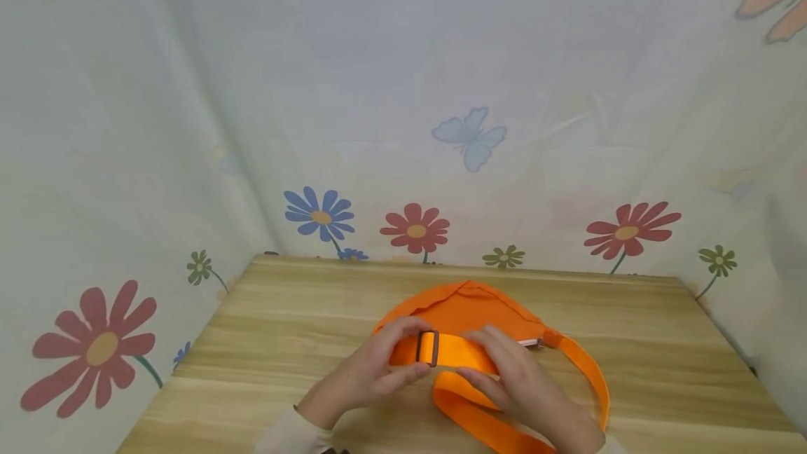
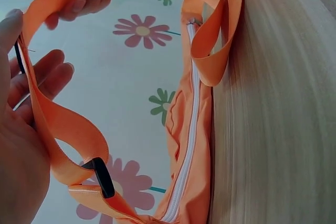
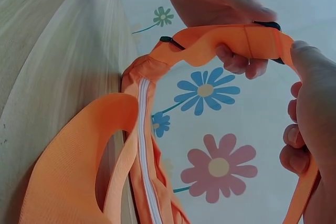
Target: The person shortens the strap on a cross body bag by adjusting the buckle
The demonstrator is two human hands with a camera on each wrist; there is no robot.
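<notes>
An orange waist bag lies at the middle of the wooden table, its white zipper showing in both wrist views. My left hand pinches the bag's orange strap between thumb and fingers, right at a black slider buckle. To the right of the slider, my right hand holds the same strap, thumb below and fingers above in the head view. The strap is raised off the table between the hands. In the left wrist view, a second black buckle sits lower on the strap, close to the bag's end.
A loose strap loop hangs down in front of the right hand, and more strap curves around at the right. Behind the wooden table and at its sides hangs a pale flower-print curtain.
</notes>
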